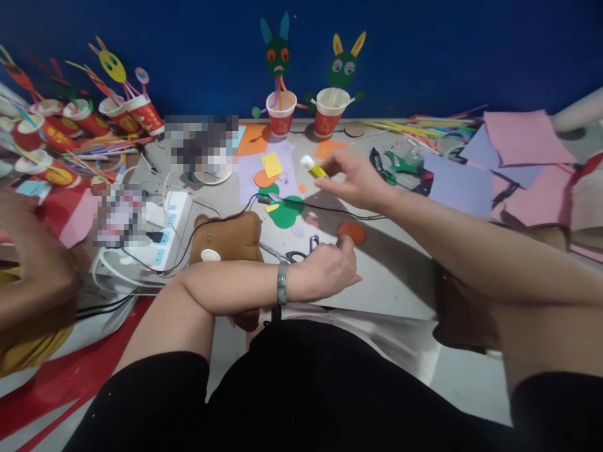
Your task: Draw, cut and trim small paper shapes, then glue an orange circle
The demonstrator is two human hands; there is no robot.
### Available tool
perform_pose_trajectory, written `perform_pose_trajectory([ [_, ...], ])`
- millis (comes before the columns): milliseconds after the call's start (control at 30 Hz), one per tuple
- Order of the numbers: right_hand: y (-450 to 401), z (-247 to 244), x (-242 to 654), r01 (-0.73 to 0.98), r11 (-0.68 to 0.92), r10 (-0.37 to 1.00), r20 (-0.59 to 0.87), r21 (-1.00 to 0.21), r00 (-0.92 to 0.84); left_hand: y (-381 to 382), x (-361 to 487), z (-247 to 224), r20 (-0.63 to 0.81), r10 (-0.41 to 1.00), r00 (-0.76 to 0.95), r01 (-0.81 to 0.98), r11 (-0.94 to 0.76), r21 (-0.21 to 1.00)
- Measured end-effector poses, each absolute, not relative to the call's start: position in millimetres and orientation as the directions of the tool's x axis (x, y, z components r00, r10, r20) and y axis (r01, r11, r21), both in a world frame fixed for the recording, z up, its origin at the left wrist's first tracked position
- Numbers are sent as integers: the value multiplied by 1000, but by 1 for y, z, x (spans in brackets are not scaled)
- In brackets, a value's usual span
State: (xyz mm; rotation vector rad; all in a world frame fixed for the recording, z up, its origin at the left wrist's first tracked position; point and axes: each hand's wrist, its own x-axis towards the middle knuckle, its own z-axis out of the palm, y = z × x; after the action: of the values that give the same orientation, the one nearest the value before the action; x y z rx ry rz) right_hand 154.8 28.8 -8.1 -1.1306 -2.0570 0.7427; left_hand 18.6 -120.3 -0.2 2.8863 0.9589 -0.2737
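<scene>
My right hand [360, 179] is closed around a small glue stick [313, 167] with a yellow body and a white end, held above the table. My left hand [327, 271] rests on the tabletop, fingers partly spread, with a fingertip touching the edge of an orange paper circle [353, 233]. Beside that hand lie scissors [277, 252], partly covered by it. Green paper circles [286, 212], a yellow paper square [272, 165] and small pink and lilac cutouts lie just beyond, some on a lilac sheet [247, 176].
Two red paper cups [281, 119] with green paper-faced figures stand at the back. A power strip [172, 232] and brown bag [226, 237] are left; a black cable [325, 206] crosses the table. Coloured sheets [459, 188] lie right. Another person's arm [38, 257] is at far left.
</scene>
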Motion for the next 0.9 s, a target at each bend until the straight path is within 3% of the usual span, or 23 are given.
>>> perform_pose_trajectory([
  [133,-24,-5,216,600,355,931,210,-717,-300,-121,21,1,-248,610,753,633,-774,20],
  [300,-63,-18,239,507,253,966,185,-824,-182,-125,24,-6,-229,626,745,642,-766,-7],
  [433,-69,-23,235,496,242,970,213,-834,-115,-127,23,-8,-211,642,737,652,-758,-31],
  [667,-77,-30,240,640,404,914,312,-654,-259,-127,23,-3,-271,625,732,640,-767,-41],
  [900,-81,-41,243,665,440,898,276,-603,-343,-127,22,-5,-248,616,748,625,-779,-48],
])
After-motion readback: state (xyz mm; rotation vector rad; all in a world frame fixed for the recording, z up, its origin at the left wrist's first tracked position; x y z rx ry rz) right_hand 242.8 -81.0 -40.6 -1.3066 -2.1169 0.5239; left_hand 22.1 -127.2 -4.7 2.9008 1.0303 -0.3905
